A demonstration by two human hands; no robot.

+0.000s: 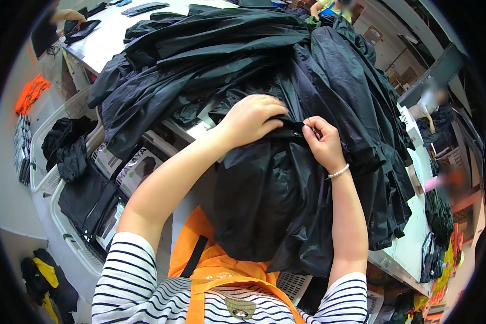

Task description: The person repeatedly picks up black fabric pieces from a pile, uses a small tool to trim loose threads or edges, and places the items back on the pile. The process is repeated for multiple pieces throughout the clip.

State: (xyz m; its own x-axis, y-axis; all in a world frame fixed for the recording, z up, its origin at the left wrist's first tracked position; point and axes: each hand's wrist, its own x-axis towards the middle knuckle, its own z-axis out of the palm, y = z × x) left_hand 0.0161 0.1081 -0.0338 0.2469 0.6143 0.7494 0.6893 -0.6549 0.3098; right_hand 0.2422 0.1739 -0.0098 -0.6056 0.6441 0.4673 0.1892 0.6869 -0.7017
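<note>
A shiny black garment (270, 200) hangs from between my hands down over the front of my orange apron (229, 262). My left hand (256, 119) is closed on its upper edge, fingers bent over the cloth. Just to the right, my right hand (324, 143) pinches the same edge between thumb and fingers. A small shiny dot, perhaps a snap, shows on the dark band between them. Behind my hands rises a large heap of similar black garments (216, 51), spread over a white table (105, 46). The cloth inside my left palm is hidden.
White plastic baskets (65, 216) with dark garments stand at the left. Orange cloth (31, 93) lies at far left, and black and yellow clothes (48, 281) lower down. Co-workers are at the top left, top right and right side. Folded dark pieces (146, 8) lie on the table's far end.
</note>
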